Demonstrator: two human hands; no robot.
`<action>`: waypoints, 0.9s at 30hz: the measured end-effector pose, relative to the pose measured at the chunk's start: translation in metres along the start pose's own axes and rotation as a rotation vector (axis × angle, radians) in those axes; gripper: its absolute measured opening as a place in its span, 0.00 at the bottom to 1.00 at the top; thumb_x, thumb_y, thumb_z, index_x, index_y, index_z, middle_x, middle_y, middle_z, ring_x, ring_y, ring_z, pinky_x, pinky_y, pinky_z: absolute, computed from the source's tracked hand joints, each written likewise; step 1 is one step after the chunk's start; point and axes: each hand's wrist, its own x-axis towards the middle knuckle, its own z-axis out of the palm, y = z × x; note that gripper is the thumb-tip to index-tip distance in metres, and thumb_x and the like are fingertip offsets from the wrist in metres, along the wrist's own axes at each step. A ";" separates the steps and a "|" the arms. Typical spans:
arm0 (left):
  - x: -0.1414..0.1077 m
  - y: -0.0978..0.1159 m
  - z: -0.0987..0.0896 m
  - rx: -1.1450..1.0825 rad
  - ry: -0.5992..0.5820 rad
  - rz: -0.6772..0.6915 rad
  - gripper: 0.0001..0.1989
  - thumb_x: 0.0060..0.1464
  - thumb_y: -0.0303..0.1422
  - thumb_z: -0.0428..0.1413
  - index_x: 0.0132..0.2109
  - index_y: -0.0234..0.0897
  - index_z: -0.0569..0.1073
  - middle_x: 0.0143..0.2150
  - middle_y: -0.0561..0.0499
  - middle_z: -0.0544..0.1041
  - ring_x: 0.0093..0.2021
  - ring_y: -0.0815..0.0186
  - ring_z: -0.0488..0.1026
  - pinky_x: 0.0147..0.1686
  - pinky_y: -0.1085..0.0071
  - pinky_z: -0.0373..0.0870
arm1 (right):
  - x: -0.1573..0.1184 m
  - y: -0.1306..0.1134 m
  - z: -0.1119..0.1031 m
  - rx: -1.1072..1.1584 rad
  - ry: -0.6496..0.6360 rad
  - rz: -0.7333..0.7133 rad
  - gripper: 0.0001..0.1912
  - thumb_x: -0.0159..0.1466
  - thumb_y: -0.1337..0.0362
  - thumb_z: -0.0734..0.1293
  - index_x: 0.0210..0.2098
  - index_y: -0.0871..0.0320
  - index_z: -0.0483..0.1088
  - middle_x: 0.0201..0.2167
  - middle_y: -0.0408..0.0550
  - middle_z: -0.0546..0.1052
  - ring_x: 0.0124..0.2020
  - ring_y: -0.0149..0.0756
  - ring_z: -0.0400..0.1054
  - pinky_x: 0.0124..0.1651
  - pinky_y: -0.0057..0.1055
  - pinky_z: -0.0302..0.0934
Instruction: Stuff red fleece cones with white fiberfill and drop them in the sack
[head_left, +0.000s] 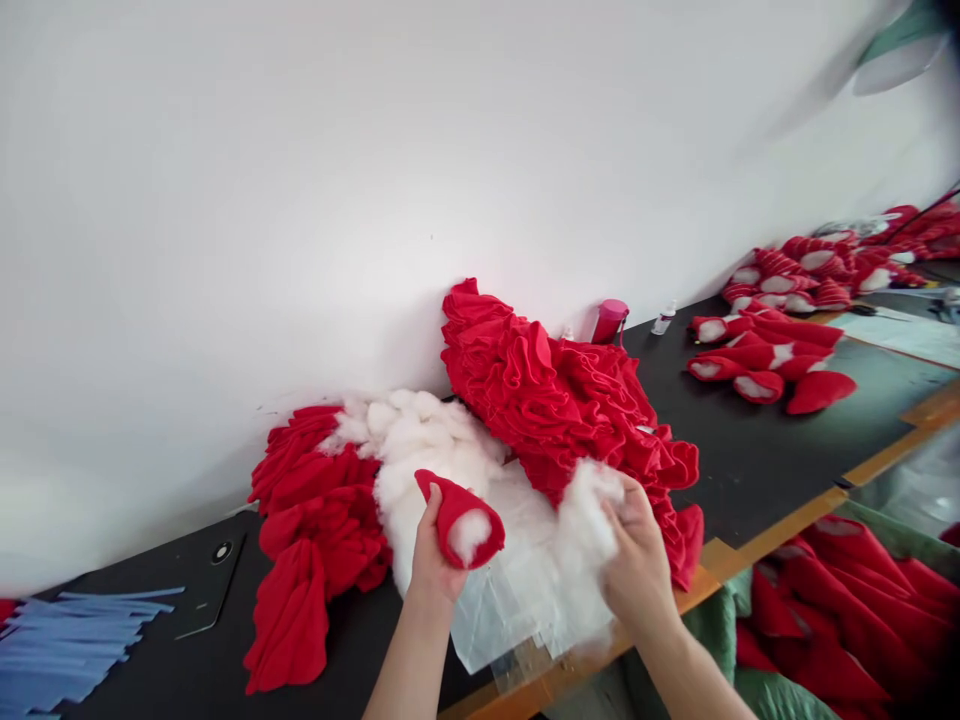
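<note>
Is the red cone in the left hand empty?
Not empty: white fluff shows inside the red cone at its opening. The rest is hidden.

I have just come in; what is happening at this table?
A person's left hand holds a red fabric piece, with white filling showing in its open end. The right hand grips a loose white tuft. Beyond the hands, a white fluffy heap lies between two piles of red fabric on the dark table.

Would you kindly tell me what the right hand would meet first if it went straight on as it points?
Probably the heap of red fabric, beyond the white stuffing that the right hand holds, though depth is hard to judge.
</note>
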 end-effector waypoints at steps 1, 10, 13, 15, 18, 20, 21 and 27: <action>-0.001 -0.001 0.004 -0.025 0.023 -0.002 0.19 0.56 0.45 0.56 0.44 0.32 0.71 0.38 0.44 0.76 0.37 0.56 0.75 0.40 0.60 0.72 | -0.008 -0.003 0.003 -0.057 0.010 -0.097 0.16 0.55 0.55 0.70 0.41 0.51 0.66 0.34 0.44 0.74 0.31 0.37 0.70 0.30 0.31 0.65; -0.029 -0.007 0.002 0.124 -0.238 -0.087 0.23 0.54 0.45 0.58 0.50 0.32 0.71 0.40 0.42 0.77 0.34 0.57 0.76 0.33 0.65 0.71 | -0.009 0.023 0.004 -0.293 0.114 -0.278 0.14 0.60 0.55 0.65 0.42 0.55 0.65 0.32 0.44 0.71 0.26 0.32 0.63 0.28 0.30 0.60; -0.040 -0.020 0.001 0.339 -0.409 -0.141 0.22 0.51 0.43 0.61 0.47 0.32 0.73 0.35 0.42 0.78 0.30 0.58 0.75 0.30 0.68 0.68 | -0.003 0.035 0.021 -0.187 0.089 -0.162 0.13 0.60 0.54 0.64 0.40 0.55 0.65 0.33 0.44 0.71 0.30 0.33 0.65 0.32 0.31 0.61; -0.042 -0.032 0.002 0.437 -0.368 -0.097 0.19 0.47 0.38 0.65 0.44 0.32 0.74 0.33 0.44 0.78 0.29 0.62 0.74 0.30 0.70 0.66 | -0.001 0.043 0.036 -0.086 0.095 -0.068 0.13 0.58 0.53 0.65 0.36 0.55 0.66 0.31 0.42 0.71 0.32 0.34 0.65 0.34 0.31 0.62; -0.038 -0.042 -0.001 0.477 -0.260 -0.055 0.18 0.41 0.34 0.68 0.39 0.31 0.75 0.30 0.47 0.77 0.28 0.65 0.72 0.29 0.73 0.66 | 0.009 0.047 0.049 0.022 0.101 0.040 0.14 0.55 0.50 0.66 0.29 0.54 0.62 0.21 0.36 0.66 0.21 0.30 0.60 0.23 0.27 0.57; -0.032 -0.040 -0.006 0.396 -0.142 -0.066 0.16 0.43 0.35 0.67 0.37 0.30 0.74 0.29 0.47 0.77 0.28 0.64 0.73 0.29 0.72 0.68 | 0.018 0.039 0.047 0.075 0.080 0.089 0.17 0.53 0.48 0.65 0.28 0.53 0.59 0.16 0.33 0.61 0.15 0.27 0.54 0.16 0.24 0.49; -0.029 -0.037 -0.009 0.324 -0.057 -0.062 0.15 0.45 0.36 0.66 0.38 0.31 0.74 0.29 0.47 0.77 0.29 0.63 0.74 0.30 0.71 0.69 | 0.022 0.033 0.043 0.104 0.072 0.110 0.18 0.52 0.47 0.65 0.28 0.52 0.58 0.15 0.32 0.59 0.13 0.26 0.51 0.14 0.23 0.45; -0.015 -0.013 -0.014 0.081 0.153 0.017 0.13 0.56 0.41 0.57 0.38 0.34 0.70 0.29 0.50 0.75 0.27 0.63 0.74 0.31 0.68 0.73 | -0.007 -0.003 0.016 -0.097 -0.186 -0.188 0.12 0.58 0.54 0.67 0.38 0.52 0.66 0.28 0.42 0.72 0.23 0.31 0.65 0.23 0.27 0.61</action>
